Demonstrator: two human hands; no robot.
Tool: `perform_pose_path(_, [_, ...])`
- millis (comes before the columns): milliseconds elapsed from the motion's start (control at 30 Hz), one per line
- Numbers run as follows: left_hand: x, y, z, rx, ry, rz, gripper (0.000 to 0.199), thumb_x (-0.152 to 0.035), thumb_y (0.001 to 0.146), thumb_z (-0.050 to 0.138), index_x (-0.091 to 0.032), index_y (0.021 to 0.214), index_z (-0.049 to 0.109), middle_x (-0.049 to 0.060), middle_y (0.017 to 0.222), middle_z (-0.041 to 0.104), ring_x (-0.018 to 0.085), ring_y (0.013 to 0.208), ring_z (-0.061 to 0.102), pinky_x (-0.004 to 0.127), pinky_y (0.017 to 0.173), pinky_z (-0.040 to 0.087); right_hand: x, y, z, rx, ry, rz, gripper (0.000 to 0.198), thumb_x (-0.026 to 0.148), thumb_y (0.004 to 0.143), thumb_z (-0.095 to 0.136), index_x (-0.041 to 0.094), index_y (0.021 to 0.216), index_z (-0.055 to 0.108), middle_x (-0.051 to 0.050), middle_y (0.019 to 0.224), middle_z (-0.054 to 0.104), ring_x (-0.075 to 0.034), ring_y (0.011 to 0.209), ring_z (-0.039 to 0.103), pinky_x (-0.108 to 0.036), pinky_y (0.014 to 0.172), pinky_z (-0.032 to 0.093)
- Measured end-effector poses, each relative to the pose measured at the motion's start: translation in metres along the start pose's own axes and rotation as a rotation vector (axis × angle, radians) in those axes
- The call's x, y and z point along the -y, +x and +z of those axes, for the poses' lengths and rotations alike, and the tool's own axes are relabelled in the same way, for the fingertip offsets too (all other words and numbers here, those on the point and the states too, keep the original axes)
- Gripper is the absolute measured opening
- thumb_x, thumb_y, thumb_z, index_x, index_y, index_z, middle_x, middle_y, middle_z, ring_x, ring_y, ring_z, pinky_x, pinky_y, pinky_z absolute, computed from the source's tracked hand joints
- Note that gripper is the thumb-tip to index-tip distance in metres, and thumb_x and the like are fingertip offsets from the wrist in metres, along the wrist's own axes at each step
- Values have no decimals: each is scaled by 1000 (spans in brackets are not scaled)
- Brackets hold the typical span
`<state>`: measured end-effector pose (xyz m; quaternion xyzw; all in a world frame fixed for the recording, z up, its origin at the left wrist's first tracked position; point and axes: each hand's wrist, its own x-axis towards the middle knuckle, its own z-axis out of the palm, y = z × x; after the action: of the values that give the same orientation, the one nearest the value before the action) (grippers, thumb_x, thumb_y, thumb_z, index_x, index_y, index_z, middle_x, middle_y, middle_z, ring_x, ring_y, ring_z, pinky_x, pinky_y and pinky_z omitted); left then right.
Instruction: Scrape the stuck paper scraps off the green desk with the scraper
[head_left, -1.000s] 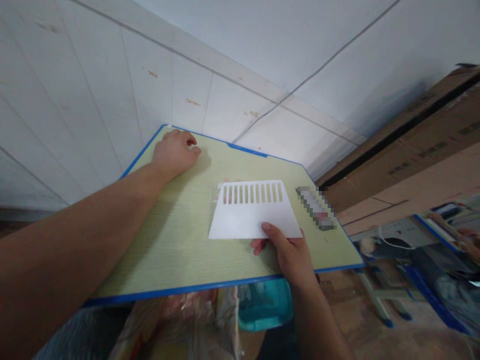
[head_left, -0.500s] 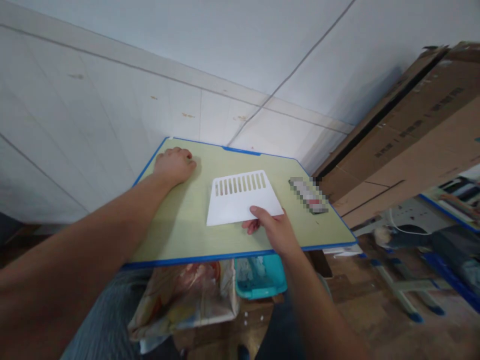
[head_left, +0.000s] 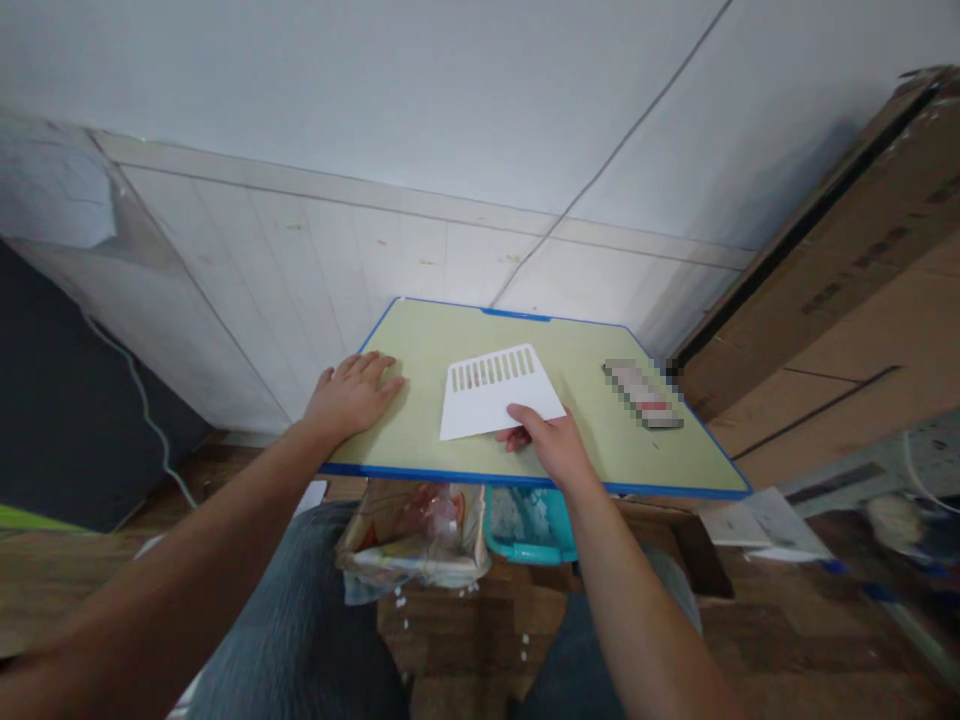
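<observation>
In my right hand [head_left: 551, 440] is a white slotted scraper [head_left: 491, 405], a flat trapezoid with a row of long narrow slots along its far side. My thumb lies on top near its right corner, and the other fingers curl beneath its near edge. The scraper is over the pale yellow-green table top [head_left: 420, 325], slightly tilted. My left hand [head_left: 356, 395] rests palm down at the table's left edge, fingers spread, holding nothing. A phone-like flat object [head_left: 645, 395], blurred by pixelation, lies on the right part of the table.
Below the table's front edge are a lined box [head_left: 412, 565] with crumpled plastic inside and a turquoise basket [head_left: 532, 553]. Tall cardboard boxes [head_left: 840, 350] lean at the right. Behind the table stands a white wall [head_left: 420, 120] with a cable [head_left: 615, 150]. White bits dot the floor.
The camera view has shifted, showing more floor on the left. My left hand has moved toward the near left edge and its fingers have spread. My right hand still holds the scraper.
</observation>
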<state>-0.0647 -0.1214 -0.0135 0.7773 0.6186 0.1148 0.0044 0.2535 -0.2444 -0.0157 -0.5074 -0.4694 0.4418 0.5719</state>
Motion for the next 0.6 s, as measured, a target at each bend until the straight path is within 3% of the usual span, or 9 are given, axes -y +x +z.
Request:
perform_pose_path(233, [3, -3, 1, -13, 9, -47, 71, -57, 126, 46, -24, 183, 72, 19, 199, 64, 39, 187, 55, 60, 156, 41, -2, -11, -2, 81, 7, 3, 34, 56, 87, 89, 23, 82, 85, -10, 67, 87, -25, 57, 79, -36, 61, 66])
perform_pose_path(400, [6, -5, 1, 0, 8, -79, 66, -56, 126, 50, -30, 183, 72, 15, 200, 63, 38, 188, 53, 62, 157, 40, -1, -17, -6, 83, 2, 24, 32, 54, 90, 87, 24, 80, 86, -9, 67, 87, -27, 58, 82, -37, 62, 67])
perform_pose_path(600, [4, -8, 3, 11, 0, -38, 68, -56, 128, 48, -27, 186, 69, 18, 201, 61, 41, 190, 51, 65, 158, 39, -6, -23, -11, 39, -28, 25, 26, 48, 94, 89, 25, 83, 88, -5, 64, 84, -28, 60, 82, -39, 68, 69])
